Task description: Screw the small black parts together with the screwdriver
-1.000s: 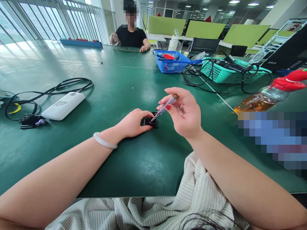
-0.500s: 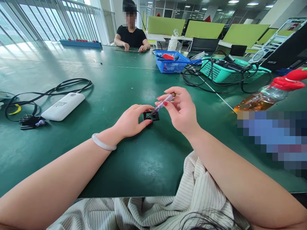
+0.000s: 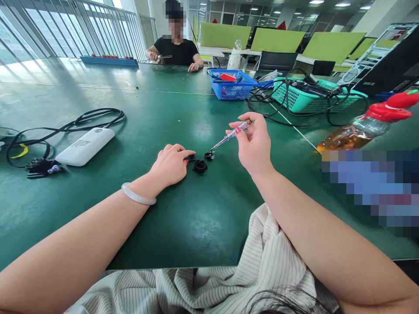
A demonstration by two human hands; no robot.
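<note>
My right hand (image 3: pixel 253 144) pinches a small clear-handled screwdriver (image 3: pixel 229 136), its tip down at a tiny black part (image 3: pixel 209 155) on the green table (image 3: pixel 183 218). A round black part (image 3: pixel 200 166) lies just in front of it. My left hand (image 3: pixel 170 165) rests on the table with fingers curled, its fingertips on another small black piece (image 3: pixel 190 157) that is mostly hidden. A pale bangle sits on my left wrist.
A white power bank (image 3: pixel 85 146) with black cables and a small black gadget (image 3: pixel 41 166) lie at the left. A blue basket (image 3: pixel 233 85) and a teal basket (image 3: pixel 307 98) with cables stand behind. A red-capped bottle (image 3: pixel 366 126) lies right. A person sits at the far end.
The black square piece held between both hands is now apart in small pieces on the table. My right hand has lifted and drawn right with the screwdriver; my left hand has lowered.
</note>
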